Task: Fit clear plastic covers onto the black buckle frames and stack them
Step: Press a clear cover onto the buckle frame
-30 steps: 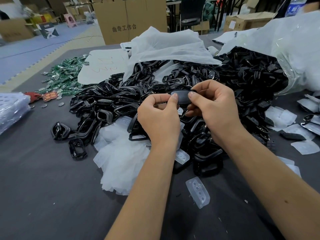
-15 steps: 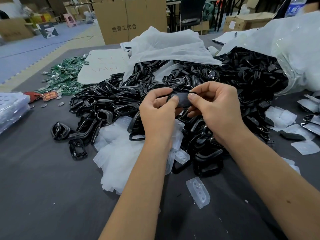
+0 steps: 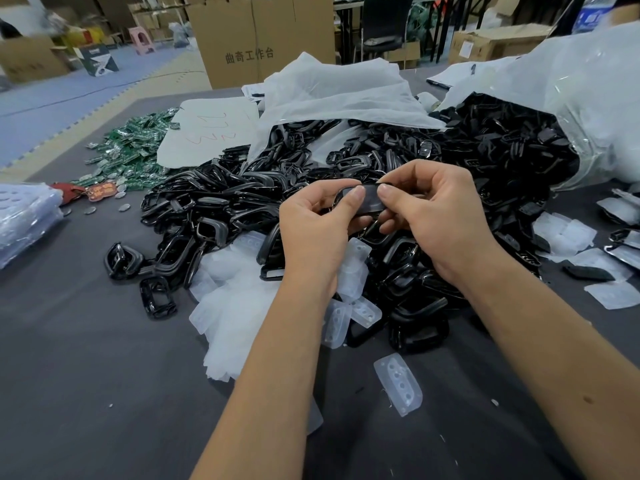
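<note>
Two hands meet above a big heap of black buckle frames (image 3: pixel 214 216) on the dark worktop (image 3: pixel 86 393). The left hand (image 3: pixel 313 233) and the right hand (image 3: pixel 436 220) both hold one black buckle frame (image 3: pixel 369 202) up in the air, over the heap. Each grip is pinching it: the left thumb (image 3: pixel 355 195) presses on its left part and the right thumb (image 3: pixel 386 192) presses on its right part, with the other fingers curled behind. The thumb tips are just beside each other. A pale shiny film shows on the held frame, but it is hard to tell if it is a clear cover.

Under the left wrist lies a pile of clear plastic covers (image 3: pixel 235 306), touching the black heap. One clear cover (image 3: pixel 398 384) lies alone on the worktop between the two arms. More covers (image 3: pixel 564 233) lie on the right side. A big clear bag (image 3: pixel 595 109) spills black parts at the back right. Green pieces (image 3: pixel 135 150) lie far left.
</note>
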Tool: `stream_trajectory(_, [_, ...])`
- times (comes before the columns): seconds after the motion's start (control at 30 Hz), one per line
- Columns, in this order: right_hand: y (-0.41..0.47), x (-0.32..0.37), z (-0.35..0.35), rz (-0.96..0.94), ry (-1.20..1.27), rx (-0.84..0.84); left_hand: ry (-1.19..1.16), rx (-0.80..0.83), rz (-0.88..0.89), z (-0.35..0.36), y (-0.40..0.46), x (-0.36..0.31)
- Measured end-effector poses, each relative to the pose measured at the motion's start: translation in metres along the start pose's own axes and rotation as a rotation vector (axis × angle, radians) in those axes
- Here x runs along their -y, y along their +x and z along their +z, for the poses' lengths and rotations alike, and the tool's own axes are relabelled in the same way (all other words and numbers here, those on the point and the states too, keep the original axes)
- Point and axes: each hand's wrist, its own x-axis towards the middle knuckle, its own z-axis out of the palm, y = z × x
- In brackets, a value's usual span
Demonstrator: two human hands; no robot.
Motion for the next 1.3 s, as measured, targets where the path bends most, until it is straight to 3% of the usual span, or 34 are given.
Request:
stream_trajectory(0.2, [-0.001, -0.001, 0.001, -0.071, -0.112, -0.030, 0.108, -0.009, 0.073, 0.000, 0.001, -0.001])
stream_trajectory(0.43, [-0.003, 0.003, -0.005, 0.068, -0.080, 0.087, 0.103, 0.010, 0.057, -0.003, 0.000, -0.004])
stream_trajectory(0.87, [0.000, 0.007, -0.005, 0.140, -0.093, 0.101, 0.155, 0.050, 0.019, -0.006, 0.003, -0.006])
stream_trajectory(0.97, [-0.001, 0.003, -0.008, 0.027, -0.216, 0.120, 0.156, 0.043, 0.000, -0.006, 0.003, -0.006])
stream_trajectory(1.07, [-0.003, 0.002, -0.013, -0.243, -0.427, 0.167, 0.087, 0.011, -0.072, -0.008, 0.004, -0.008])
stream_trajectory(1.17, [-0.003, 0.000, -0.019, -0.450, -0.571, 0.285, -0.046, -0.007, -0.231, -0.012, 0.005, -0.014])
stream_trajectory(1.3, [0.001, -0.004, -0.023, -0.593, -0.675, 0.256, -0.122, 0.031, -0.405, -0.016, 0.006, -0.021])
